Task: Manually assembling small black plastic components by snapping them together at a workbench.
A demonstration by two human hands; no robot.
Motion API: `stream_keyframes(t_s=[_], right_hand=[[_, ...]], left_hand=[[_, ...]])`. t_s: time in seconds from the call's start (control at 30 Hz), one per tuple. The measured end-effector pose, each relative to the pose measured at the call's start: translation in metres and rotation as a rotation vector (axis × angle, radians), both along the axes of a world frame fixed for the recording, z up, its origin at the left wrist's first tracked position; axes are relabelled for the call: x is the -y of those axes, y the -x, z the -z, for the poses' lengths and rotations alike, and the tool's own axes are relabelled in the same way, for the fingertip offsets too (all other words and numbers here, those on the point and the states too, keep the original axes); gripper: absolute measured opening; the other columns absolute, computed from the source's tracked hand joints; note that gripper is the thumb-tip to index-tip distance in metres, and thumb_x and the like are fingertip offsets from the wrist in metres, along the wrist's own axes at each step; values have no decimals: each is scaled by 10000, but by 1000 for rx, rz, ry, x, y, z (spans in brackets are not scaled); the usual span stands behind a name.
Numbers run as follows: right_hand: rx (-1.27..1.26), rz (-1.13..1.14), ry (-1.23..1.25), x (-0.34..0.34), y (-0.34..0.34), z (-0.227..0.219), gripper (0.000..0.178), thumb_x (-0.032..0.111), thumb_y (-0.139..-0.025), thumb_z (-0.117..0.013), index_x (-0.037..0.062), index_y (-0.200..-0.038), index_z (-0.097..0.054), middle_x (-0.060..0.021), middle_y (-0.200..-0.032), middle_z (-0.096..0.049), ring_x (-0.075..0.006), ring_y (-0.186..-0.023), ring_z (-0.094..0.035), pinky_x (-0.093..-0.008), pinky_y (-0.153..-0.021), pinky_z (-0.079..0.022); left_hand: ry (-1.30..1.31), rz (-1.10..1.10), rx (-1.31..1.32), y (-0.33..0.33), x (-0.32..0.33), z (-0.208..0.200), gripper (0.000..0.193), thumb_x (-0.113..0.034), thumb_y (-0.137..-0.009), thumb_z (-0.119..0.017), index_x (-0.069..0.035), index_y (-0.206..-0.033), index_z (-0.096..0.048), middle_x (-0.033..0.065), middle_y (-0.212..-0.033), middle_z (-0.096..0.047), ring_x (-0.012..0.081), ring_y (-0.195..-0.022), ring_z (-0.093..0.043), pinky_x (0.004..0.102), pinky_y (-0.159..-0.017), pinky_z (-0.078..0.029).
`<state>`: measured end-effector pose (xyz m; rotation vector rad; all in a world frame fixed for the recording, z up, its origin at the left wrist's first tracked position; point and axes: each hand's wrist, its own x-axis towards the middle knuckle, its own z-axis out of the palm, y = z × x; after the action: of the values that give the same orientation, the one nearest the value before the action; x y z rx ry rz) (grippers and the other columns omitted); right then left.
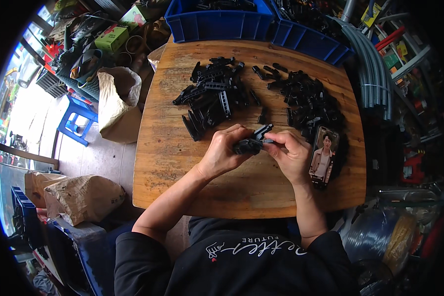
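Observation:
My left hand (224,149) is closed around a black plastic part (248,146) above the near middle of the wooden table (182,182). Thumb and fingers of my right hand (289,154) pinch at the right end of that part, where a small greyish piece shows; its exact shape is too small to tell. Beyond my hands to the left lies a heap of long black plastic parts (209,93), some with ladder-like slots. A second heap of smaller black parts (311,96) spreads to the right. A few single pieces (262,115) lie between the heaps.
A phone (324,154) with a person on its screen leans by the right heap. Two blue crates (222,25) of black parts stand at the far edge. Paper sacks (116,123) and a blue stool (77,121) are left; grey pipes (372,69) stand right.

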<state>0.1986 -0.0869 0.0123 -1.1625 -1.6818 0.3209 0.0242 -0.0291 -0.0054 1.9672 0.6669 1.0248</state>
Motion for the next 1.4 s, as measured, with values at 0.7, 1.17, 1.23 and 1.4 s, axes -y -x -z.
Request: stream_keyframes(t_s=[0.7, 1.17, 1.23, 1.4], right_hand=[[132, -14, -116, 0, 1, -14, 229, 26, -656, -761, 13, -829, -612, -60, -690, -598, -168, -581, -599, -274, -503, -470], [-141, -144, 329, -5, -7, -3, 442, 339, -766, -704, 3, -1010, -554, -35, -857, -588, -88, -770, -567, -240, -717, -472], [-119, -122, 304, -2, -6, -4, 421, 328, -770, -706, 1, -992, -559, -30, -833, -586, -85, -757, -562, -236, -706, -469], [-117, -103, 257, -1, -7, -6, 353, 311, -782, -708, 2, -888, -577, -14, -778, -574, -72, -705, -529, -222, -641, -441]], left_hand=[[-14, 153, 10, 13, -11, -9, 406, -28, -638, -723, 41, -1019, -599, 111, -840, -598, 213, -759, -592, 301, -683, -459], [-25, 71, -2, 5, -2, -4, 287, -88, -691, -748, 24, -912, -605, 113, -781, -616, 190, -700, -608, 299, -604, -461], [-49, 63, 7, 3, -1, -4, 291, -85, -688, -749, 27, -914, -604, 114, -780, -614, 191, -697, -607, 300, -604, -462], [12, 42, 40, 2, 4, -2, 260, -108, -699, -747, 10, -892, -618, 125, -736, -614, 212, -634, -596, 306, -575, -449]])
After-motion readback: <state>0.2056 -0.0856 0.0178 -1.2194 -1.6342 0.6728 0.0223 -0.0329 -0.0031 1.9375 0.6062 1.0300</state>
